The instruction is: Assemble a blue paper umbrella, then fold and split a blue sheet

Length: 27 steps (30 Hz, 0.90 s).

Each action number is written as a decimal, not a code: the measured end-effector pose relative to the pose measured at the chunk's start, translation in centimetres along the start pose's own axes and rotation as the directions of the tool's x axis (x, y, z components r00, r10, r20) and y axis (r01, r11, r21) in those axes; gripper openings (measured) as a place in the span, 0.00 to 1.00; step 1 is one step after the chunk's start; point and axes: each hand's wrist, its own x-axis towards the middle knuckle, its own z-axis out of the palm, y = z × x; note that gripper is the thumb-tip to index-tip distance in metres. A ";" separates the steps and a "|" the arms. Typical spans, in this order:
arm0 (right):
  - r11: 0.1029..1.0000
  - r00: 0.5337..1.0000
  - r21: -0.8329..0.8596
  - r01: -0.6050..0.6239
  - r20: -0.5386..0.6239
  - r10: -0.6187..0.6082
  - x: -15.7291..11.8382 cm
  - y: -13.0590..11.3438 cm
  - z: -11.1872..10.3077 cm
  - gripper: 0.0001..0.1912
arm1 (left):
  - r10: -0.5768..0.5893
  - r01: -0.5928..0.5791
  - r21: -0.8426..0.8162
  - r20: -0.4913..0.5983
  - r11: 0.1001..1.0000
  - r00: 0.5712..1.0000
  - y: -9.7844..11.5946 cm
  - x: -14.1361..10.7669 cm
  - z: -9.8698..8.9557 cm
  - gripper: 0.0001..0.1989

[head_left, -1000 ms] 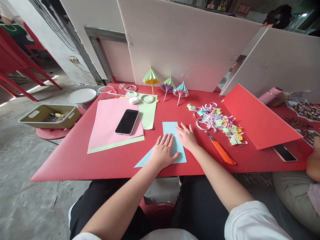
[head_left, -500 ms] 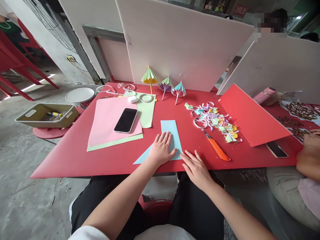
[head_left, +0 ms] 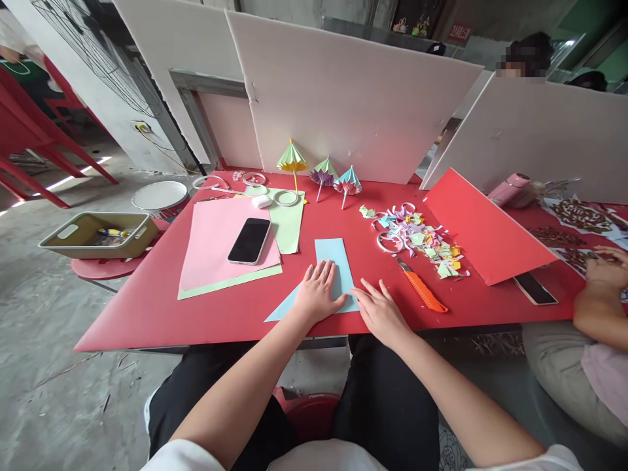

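Note:
Light blue folded paper (head_left: 333,252) lies near the front edge of the red table, with a pointed flap reaching out to the left. My left hand (head_left: 318,294) rests flat on it, fingers stretched forward. At the paper's right edge is my right hand (head_left: 381,313), its fingers apart and its fingertips by the fold; nothing is held in it. An orange cutter knife (head_left: 426,292) lies to the right of that hand. Left of the blue paper, a phone (head_left: 249,241) sits on pink paper (head_left: 209,229), with green paper (head_left: 289,226) underneath.
Three paper umbrellas (head_left: 293,159) stand at the back of the red table (head_left: 127,307). Paper scraps (head_left: 422,239) and tape rolls lie behind the knife. A leaning red board (head_left: 485,229) separates another person's hands (head_left: 606,271) at right. A bin (head_left: 98,245) stands at far left.
My right hand has shifted slightly up along the paper's right edge. My left hand stays on the paper. The whole view has moved a little.

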 end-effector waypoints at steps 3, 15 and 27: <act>1.000 1.000 -0.005 -0.011 0.022 0.011 2.0 1.0 0.5 0.20 | 0.000 0.000 0.001 0.004 1.000 1.000 0.0 0.0 0.0 0.38; 0.998 0.995 -0.051 -0.027 0.099 0.032 8.7 4.0 1.8 0.24 | 0.008 -0.008 0.007 -0.019 1.000 1.000 -0.1 -0.1 0.3 0.38; 0.996 0.998 -0.055 -0.063 0.027 0.065 14.0 6.2 4.3 0.23 | 0.016 -0.016 0.002 -0.004 1.000 1.000 -0.2 0.0 0.1 0.38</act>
